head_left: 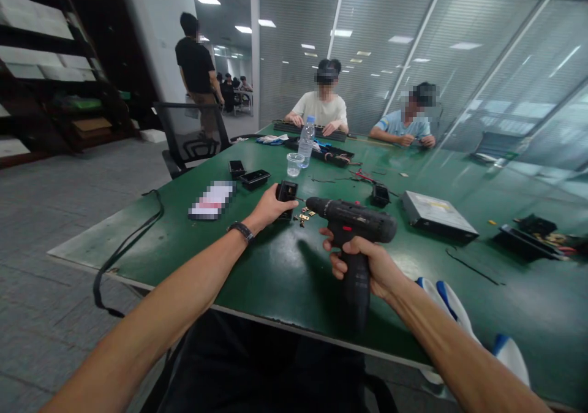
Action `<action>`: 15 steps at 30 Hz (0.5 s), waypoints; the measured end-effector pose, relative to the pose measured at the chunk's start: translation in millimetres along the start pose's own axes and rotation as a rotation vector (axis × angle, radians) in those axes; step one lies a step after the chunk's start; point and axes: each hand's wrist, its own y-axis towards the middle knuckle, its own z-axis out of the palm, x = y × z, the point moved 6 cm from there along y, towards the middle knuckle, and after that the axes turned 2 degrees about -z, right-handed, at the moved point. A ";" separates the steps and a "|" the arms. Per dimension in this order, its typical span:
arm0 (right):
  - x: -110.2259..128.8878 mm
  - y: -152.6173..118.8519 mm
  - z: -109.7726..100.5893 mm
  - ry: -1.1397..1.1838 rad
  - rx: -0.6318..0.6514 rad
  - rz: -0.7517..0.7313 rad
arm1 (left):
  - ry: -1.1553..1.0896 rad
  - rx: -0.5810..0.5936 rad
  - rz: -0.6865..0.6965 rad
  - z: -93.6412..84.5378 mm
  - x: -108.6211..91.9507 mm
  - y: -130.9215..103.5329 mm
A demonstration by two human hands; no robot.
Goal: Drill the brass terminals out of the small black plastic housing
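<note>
My right hand (362, 263) wraps round the grip of a black cordless drill (356, 220), which is held above the table and points left. Its bit reaches toward a small black plastic box (288, 192); whether the tip touches it I cannot tell. My left hand (271, 208) grips that box on its left side, thumb across the front, and keeps it tipped up on the table. Small brass-coloured metal pieces (304, 217) lie just right of the box, below the drill's chuck. Two similar black boxes (255, 179) sit further back on the left.
The green table (257, 278) also bears a blurred-out white sheet (212, 201), a plastic cup (294, 164), a water bottle (306, 143), a silver disc drive (438, 214) and white-and-blue gloves (450, 306). Two people sit across the table; another person (195, 64) stands at the back left.
</note>
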 end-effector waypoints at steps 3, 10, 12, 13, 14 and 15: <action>-0.9 1.0 -1.3 0.033 0.008 -0.001 | -0.010 0.002 -0.006 -0.2 -1.0 -0.4; -3.7 3.3 -7.4 0.063 -0.021 0.036 | -0.004 0.009 -0.039 -1.6 -2.6 -2.0; -4.1 2.8 -8.1 0.060 -0.025 0.044 | -0.022 0.005 -0.035 -1.0 -1.7 -1.9; -4.1 2.4 -7.9 0.056 -0.028 0.043 | -0.026 0.001 -0.032 -0.8 -1.3 -1.9; -3.8 1.9 -7.2 0.047 -0.030 0.040 | -0.021 -0.004 -0.030 -0.6 -0.9 -1.9; -3.1 1.3 -6.2 0.036 -0.032 0.030 | -0.010 -0.008 -0.029 -0.3 -0.3 -1.9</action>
